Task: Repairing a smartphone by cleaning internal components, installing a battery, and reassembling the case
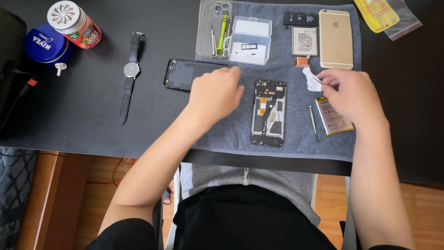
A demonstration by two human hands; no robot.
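An opened black phone (268, 113) with its inner parts exposed lies on a grey towel (231, 132). My left hand (214, 95) rests loosely curled on the towel just left of it, touching the black back cover (184, 73); it holds nothing I can see. My right hand (348, 95) pinches tweezers holding a small white wipe (311, 79) to the upper right of the phone. A battery with a yellow edge (332, 116) lies partly under that hand, and a small screwdriver (313, 119) lies beside it.
At the towel's far edge are a clear phone case (206, 28), a green screwdriver (222, 31), a clear plastic box (250, 40), two more batteries, a small orange block (302, 61) and a gold phone (336, 39). A wristwatch (129, 74), two tins and an earbud sit left.
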